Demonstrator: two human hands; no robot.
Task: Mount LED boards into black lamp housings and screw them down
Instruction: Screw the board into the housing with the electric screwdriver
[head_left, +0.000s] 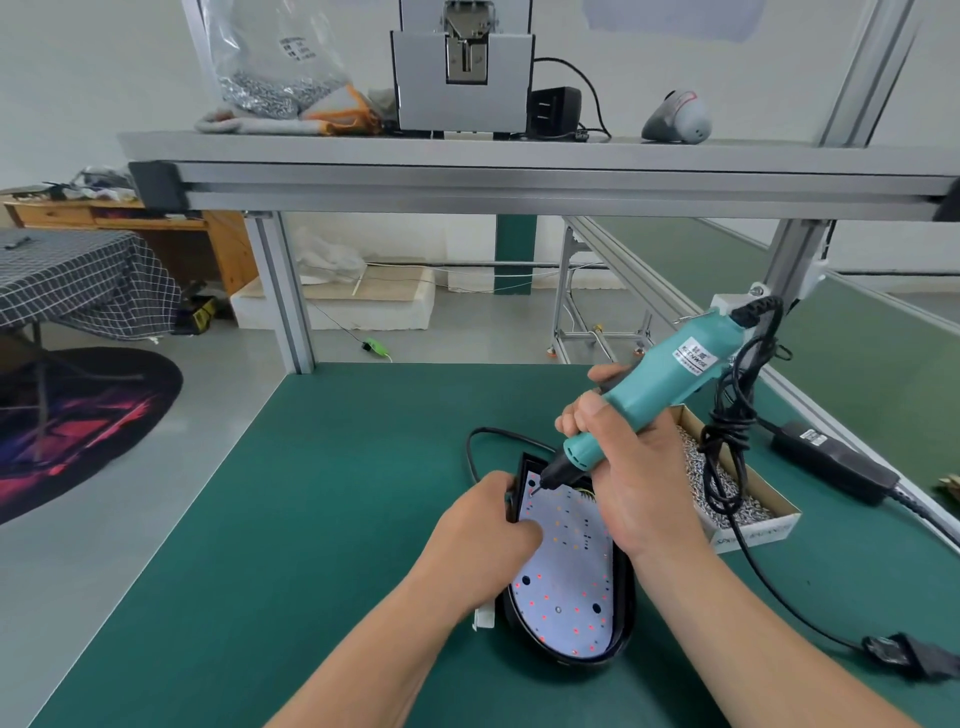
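The right hand (631, 470) is wrapped around a teal electric screwdriver (644, 400), angled down so its black tip meets the far left corner of the white LED board (566, 566), just beyond the left hand (485, 525). That hand curls its fingers over the left edge of the black lamp housing (621, 618), holding it on the green worktop (311, 519), thumb resting on the board seated inside. Just right of the right hand sits a cardboard box of screws (727, 483), the screwdriver's black cord (727, 441) draped across it.
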